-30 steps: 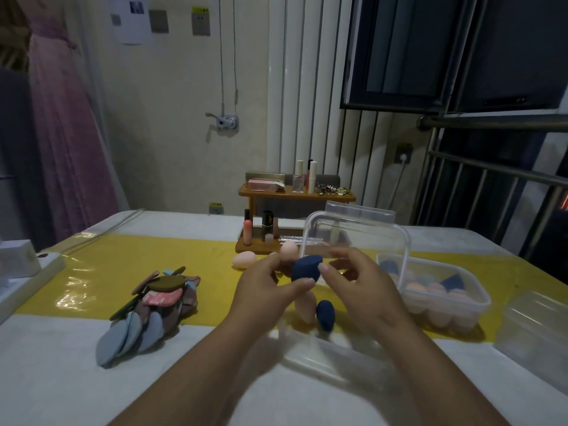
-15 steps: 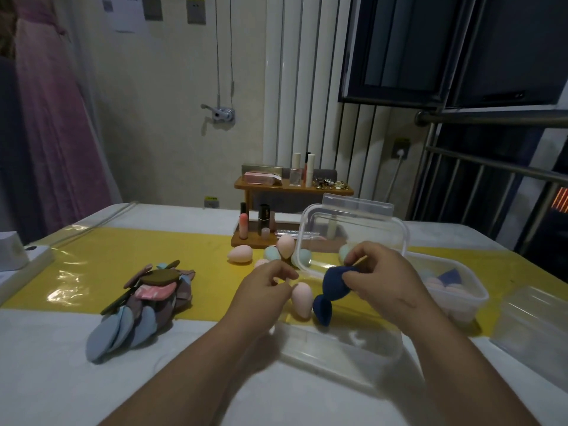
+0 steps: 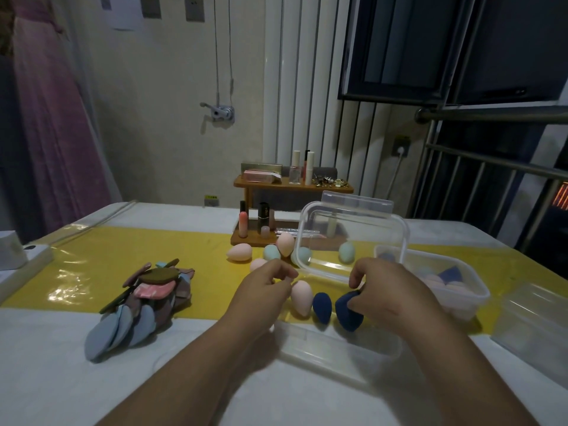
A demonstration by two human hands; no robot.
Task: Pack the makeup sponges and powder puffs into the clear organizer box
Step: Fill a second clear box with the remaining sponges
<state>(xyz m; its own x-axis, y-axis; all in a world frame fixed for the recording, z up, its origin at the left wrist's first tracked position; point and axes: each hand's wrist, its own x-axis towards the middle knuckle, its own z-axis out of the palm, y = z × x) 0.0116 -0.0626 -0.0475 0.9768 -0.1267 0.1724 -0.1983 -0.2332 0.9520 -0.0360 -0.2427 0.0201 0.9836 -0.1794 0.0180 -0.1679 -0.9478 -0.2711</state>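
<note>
A navy sponge (image 3: 349,313) is sitting in the near box (image 3: 338,348), right hand (image 3: 390,295) pinching it to stand it beside two others; left hand (image 3: 266,287) is hovering loosely curled, empty.

Both my bare forearms reach forward side by side. My left hand (image 3: 265,287) hangs palm down, its fingers (image 3: 284,272) loosely curled with nothing in them. My right hand (image 3: 388,292) is curled too, its fingers (image 3: 358,299) pinched on a dark blue sponge (image 3: 345,313).
</note>
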